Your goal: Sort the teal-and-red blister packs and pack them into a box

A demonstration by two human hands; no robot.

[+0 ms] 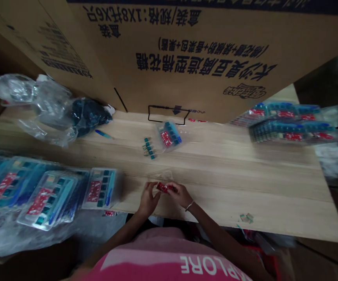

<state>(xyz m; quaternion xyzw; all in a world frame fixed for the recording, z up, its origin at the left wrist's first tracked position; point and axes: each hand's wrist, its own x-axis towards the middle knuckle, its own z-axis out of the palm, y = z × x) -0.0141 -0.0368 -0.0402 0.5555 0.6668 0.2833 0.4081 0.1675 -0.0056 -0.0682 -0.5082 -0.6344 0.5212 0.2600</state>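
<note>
A small red packet with white spots (163,187) is pinched between my two hands near the table's front edge. My left hand (148,200) closes on its left end. My right hand (181,196) has its fingers on the right end. Just beyond them, a clear plastic tray (160,175) lies on the wood, partly covered by my hands. Farther back sits a strip of small teal blocks (149,148), beside a filled clear case (169,136) that shows a red spotted piece, teal blocks and a blue stick.
A large cardboard box (169,78) rises along the back. Filled cases (47,199) are stacked at left and more stacks (293,130) stand at far right. Plastic bags (52,97) and a blue pen-like stick (103,134) lie back left. Small pale-green pieces (246,218) lie front right.
</note>
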